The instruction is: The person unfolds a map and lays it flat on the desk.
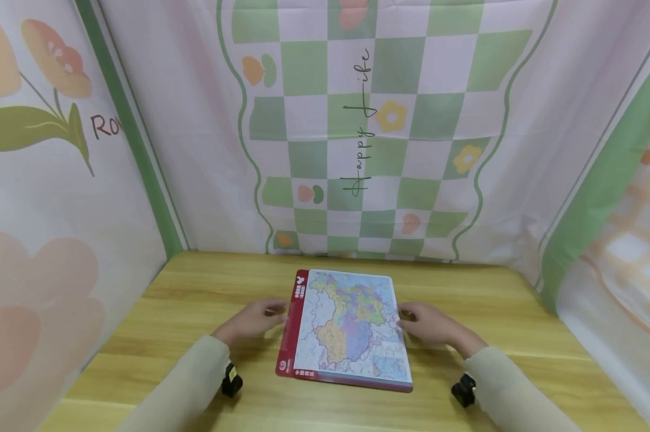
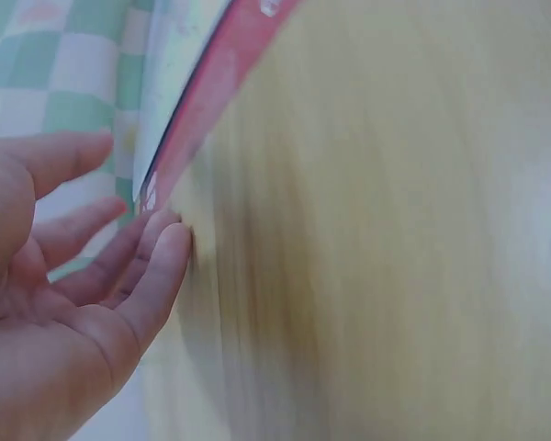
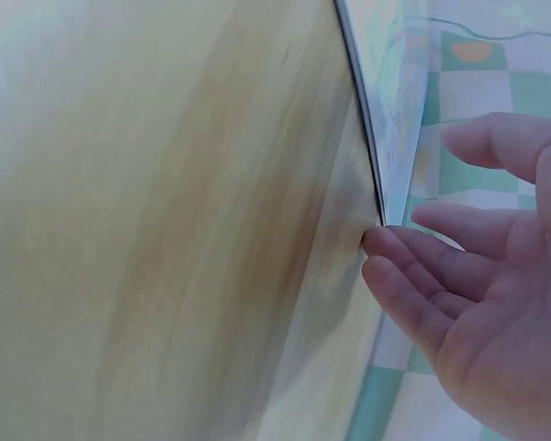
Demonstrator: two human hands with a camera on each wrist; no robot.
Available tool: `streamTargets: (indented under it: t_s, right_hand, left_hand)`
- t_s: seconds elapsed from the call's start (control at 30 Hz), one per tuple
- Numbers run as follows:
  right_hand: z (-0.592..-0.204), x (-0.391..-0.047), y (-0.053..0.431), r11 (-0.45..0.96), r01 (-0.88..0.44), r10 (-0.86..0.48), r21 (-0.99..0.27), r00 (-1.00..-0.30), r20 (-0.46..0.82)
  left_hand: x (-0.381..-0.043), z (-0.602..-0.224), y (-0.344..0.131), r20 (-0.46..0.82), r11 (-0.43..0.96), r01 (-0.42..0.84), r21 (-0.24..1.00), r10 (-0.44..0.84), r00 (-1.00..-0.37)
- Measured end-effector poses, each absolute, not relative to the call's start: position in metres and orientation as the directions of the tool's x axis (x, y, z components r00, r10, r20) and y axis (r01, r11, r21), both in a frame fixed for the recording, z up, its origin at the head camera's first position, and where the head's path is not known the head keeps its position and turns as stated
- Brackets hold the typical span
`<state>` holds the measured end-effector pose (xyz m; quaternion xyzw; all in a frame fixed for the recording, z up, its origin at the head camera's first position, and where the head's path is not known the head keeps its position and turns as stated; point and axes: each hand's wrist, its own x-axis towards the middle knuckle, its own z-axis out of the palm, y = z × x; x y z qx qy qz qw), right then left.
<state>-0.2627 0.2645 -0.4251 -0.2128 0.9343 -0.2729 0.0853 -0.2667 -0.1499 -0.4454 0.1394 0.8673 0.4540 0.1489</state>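
Observation:
A flat rectangular map board [image 1: 352, 327] lies face up on the wooden table, slightly rotated. It carries a colourful printed map and a red band along its left side. My left hand [image 1: 251, 321] is at the red edge, thumb apart from the fingers, with fingertips close to or touching the board. At the opposite edge is my right hand [image 1: 431, 326], its fingers loosely bent. In the left wrist view the fingers [image 2: 156, 276] rest low by the board's red side. The right wrist view has fingertips beside the board's thin edge [image 3: 372, 138], the thumb standing away from it.
The wooden table [image 1: 195, 300] extends around the board. Behind it hangs a green-and-white checked curtain [image 1: 352, 150], with more printed fabric on both sides. Small black cameras [image 1: 231, 381] sit on both wrists, below pale sleeves.

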Motion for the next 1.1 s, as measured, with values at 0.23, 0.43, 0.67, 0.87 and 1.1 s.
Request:
streamTargets:
  t_s: [0.23, 0.43, 0.67, 0.87, 1.1]
  right_hand:
    - [-0.428, -0.262, 0.272, 0.715, -0.245, -0.391, -0.654, -0.916, -0.084]
    - [-0.427, -0.259, 0.272, 0.659, -0.189, -0.396, -0.728, -0.910, -0.123]
    - [-0.426, -0.257, 0.271, 0.630, -0.158, -0.415, -0.761, -0.896, -0.157]
    - [-0.425, -0.256, 0.270, 0.604, -0.161, -0.435, -0.780, -0.887, -0.154]
    - [-0.425, -0.254, 0.269, 0.603, -0.139, -0.413, -0.785, -0.897, -0.158]
  left_hand:
    - [-0.274, -0.451, -0.152, -0.220, 0.354, -0.082, 0.932, 0.370, -0.903]
    - [-0.274, -0.451, -0.153, -0.243, 0.226, -0.162, 0.961, 0.394, -0.887]
    - [-0.275, -0.451, -0.149, -0.260, 0.181, -0.204, 0.962, 0.384, -0.886]
    - [-0.276, -0.451, -0.144, -0.294, 0.179, -0.247, 0.952, 0.327, -0.898]
    - [-0.275, -0.451, -0.139, -0.305, 0.164, -0.268, 0.949, 0.271, -0.913]
